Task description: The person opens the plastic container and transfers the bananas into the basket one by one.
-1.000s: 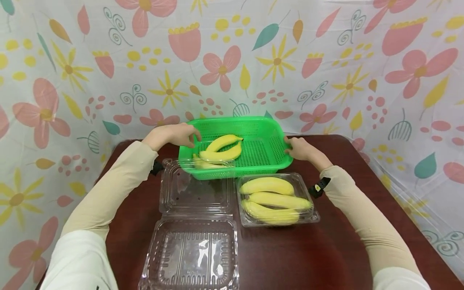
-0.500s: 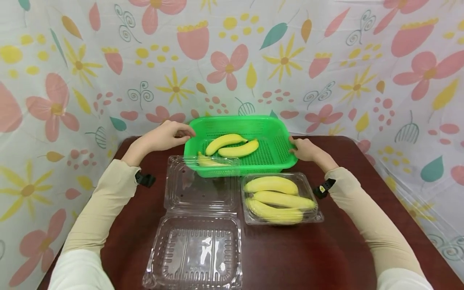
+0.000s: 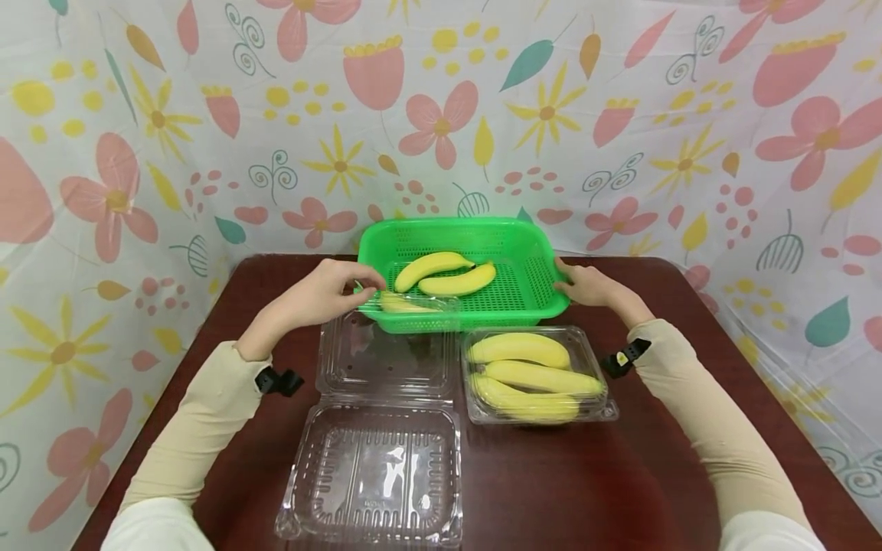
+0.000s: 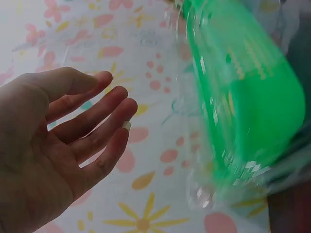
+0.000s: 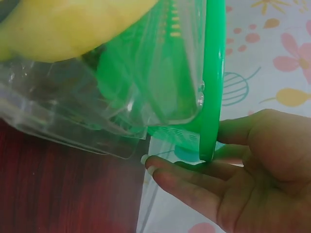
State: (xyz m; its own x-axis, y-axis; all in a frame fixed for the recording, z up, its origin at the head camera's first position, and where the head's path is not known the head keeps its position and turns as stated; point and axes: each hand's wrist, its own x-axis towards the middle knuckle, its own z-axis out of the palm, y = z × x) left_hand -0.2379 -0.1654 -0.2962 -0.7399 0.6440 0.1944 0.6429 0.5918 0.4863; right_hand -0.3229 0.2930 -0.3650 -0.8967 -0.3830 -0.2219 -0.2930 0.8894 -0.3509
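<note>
My left hand (image 3: 324, 292) hovers at the left side of the green basket (image 3: 560, 304), fingers loosely bent and holding nothing; in the left wrist view its fingers are apart from the basket. Two bananas lie bare in the basket: an upper banana (image 3: 432, 266) and a lower banana (image 3: 458, 282). Closer to my left fingertips, a third banana (image 3: 403, 304) is partly hidden behind the raised clear lid (image 3: 386, 360). On the opposite side, my right hand (image 3: 594, 287) grips the basket's rim (image 5: 212, 97), thumb against it and fingers reaching past its end.
An opened clear clamshell box (image 3: 375, 474) stands in front, its lid tipped back toward the basket. Beside it sits a closed clear box (image 3: 475, 409) with three bananas (image 3: 540, 379) inside. The dark red table (image 3: 551, 490) meets a flower-print curtain (image 3: 441, 115) behind.
My left hand has drawn back from over the basket, then come forward and down to its left rim. One banana has shifted right inside the basket. My right hand has stayed at the rim.
</note>
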